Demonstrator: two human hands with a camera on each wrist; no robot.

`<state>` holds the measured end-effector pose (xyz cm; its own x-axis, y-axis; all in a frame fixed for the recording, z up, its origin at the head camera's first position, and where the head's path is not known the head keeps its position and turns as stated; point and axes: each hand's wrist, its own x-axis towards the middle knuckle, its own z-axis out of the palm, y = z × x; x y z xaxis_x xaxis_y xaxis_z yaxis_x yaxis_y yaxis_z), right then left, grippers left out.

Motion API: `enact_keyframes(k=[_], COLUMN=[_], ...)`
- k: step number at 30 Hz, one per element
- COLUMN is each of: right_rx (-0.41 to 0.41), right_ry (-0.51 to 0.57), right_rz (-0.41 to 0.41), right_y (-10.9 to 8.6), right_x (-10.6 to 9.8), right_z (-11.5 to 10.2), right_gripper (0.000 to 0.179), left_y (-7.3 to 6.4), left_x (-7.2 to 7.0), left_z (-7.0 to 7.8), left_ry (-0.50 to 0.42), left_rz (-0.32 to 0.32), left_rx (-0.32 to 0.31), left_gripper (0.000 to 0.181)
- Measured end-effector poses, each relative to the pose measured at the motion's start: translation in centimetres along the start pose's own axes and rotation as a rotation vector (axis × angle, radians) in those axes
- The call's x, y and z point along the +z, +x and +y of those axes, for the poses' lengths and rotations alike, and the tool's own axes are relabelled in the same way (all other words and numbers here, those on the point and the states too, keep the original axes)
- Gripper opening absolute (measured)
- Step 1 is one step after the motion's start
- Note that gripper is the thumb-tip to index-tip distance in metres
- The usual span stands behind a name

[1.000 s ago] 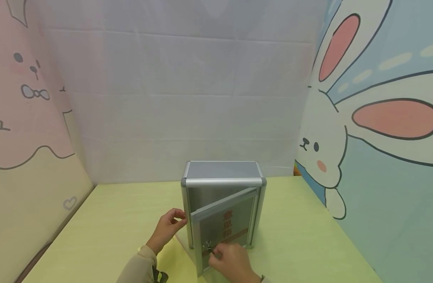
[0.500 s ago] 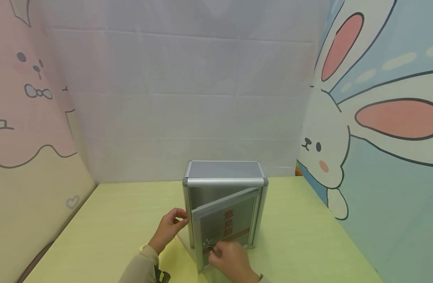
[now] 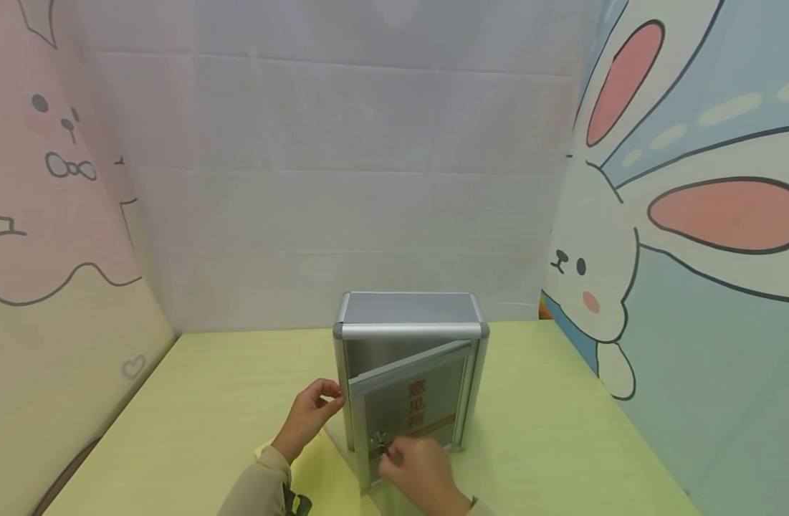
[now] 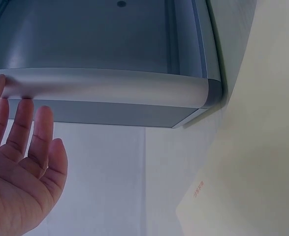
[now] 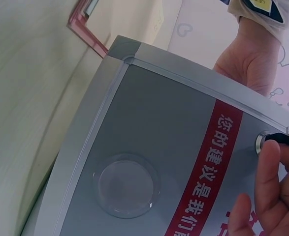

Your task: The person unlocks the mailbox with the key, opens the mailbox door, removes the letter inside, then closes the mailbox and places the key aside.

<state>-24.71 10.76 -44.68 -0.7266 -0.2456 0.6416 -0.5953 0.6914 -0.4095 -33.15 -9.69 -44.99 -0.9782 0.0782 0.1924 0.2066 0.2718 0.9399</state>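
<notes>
A grey metal suggestion box [image 3: 407, 311] with silver edges stands upright on the table. Its front door [image 3: 400, 419], hinged at the right side, stands partly open and bears red lettering. My right hand [image 3: 423, 469] pinches a black-headed key [image 5: 284, 139] sitting in the door's round lock [image 5: 261, 141]. At the box's left side, my left hand [image 3: 307, 416] holds the frame edge [image 4: 105, 87], thumb on the front and fingers behind. The right wrist view shows a clear round disc [image 5: 126, 186] on the door.
Yellow paper [image 3: 319, 476] lies on the table [image 3: 226, 380] below my left forearm; small red print shows on pale paper [image 4: 233, 196] in the left wrist view. A white sheet [image 3: 342, 179] hangs behind the box. Cartoon-printed panels [image 3: 704, 315] flank the table.
The door has swung slightly inward toward the box, with my right hand following on the key. My left hand stays at the box's left edge.
</notes>
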Motion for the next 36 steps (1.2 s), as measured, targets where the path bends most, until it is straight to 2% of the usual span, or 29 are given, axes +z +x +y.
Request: enact_keyframes(k=[11,18,27,36], right_rx=[0.127,0.179,0.203,0.200], right_ry=[-0.045,-0.047,-0.051,-0.051], right_rz=[-0.089,-0.107,-0.115,-0.124], right_y=[0.6,1.0,1.1,1.1], right_x=[-0.3,-0.4,-0.5,-0.4], right_z=[-0.6,-1.0,-1.2,-0.8], right_gripper=[0.013,0.016,0.022,0.019], left_y=[0.0,-0.1,-0.1,-0.3], left_x=[-0.1,-0.1,0.1,0.1], left_z=[0.3,0.3,0.5,0.4], left_ry=[0.008,0.012,0.014,0.023], left_rz=[-0.004,0.003,-0.005,-0.009], left_rx=[0.003,0.007,0.019,0.045], left_gripper=[0.010,0.010,0.010,0.010])
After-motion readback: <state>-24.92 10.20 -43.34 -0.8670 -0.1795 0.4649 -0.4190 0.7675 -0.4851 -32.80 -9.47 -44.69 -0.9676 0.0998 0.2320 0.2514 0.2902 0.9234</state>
